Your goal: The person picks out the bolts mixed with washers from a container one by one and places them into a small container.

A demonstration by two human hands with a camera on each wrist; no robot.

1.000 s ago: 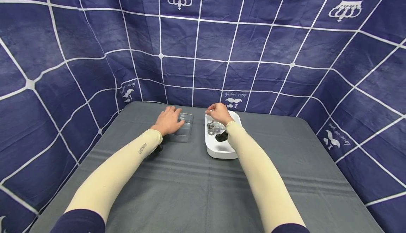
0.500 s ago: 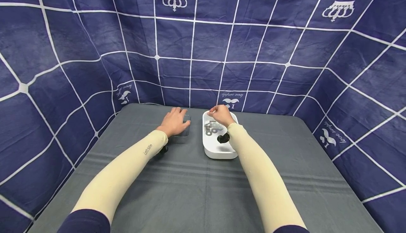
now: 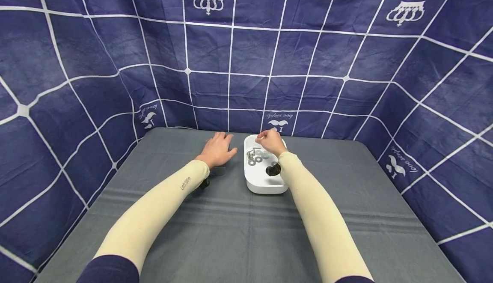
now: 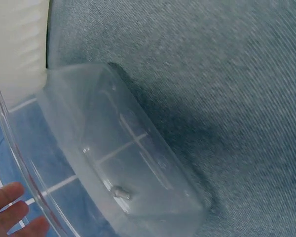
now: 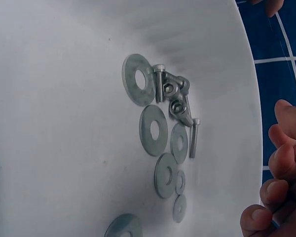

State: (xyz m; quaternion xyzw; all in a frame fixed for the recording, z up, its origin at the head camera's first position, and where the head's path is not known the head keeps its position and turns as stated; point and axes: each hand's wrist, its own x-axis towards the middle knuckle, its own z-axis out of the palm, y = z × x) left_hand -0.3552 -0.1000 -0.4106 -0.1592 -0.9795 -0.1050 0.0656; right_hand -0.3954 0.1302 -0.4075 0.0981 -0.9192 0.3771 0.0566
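Note:
My left hand (image 3: pixel 217 149) is spread over a clear plastic box (image 3: pixel 218 171), covering most of it. In the left wrist view its fingers stand relaxed beside the rim of the box, and a small metal piece (image 4: pixel 121 193) lies inside. My right hand (image 3: pixel 271 141) hangs above the far end of a white tray (image 3: pixel 265 188). Its fingers are curled with thumb and index close together; whether something small is between them is hidden. Flat metal washers (image 5: pixel 153 130) lie in the tray, with several socket-head screws (image 5: pixel 194 138) clustered beside them.
A grey cloth (image 3: pixel 246 236) covers the table. Behind it and along both sides hangs a blue curtain (image 3: pixel 250 52) with white grid lines, close to the far table edge. The tray stands right of the box with a small gap.
My left hand has shifted right over the clear box, hiding more of it. The right hand has moved slightly right and nearer, from the tray's far left rim to over its inside.

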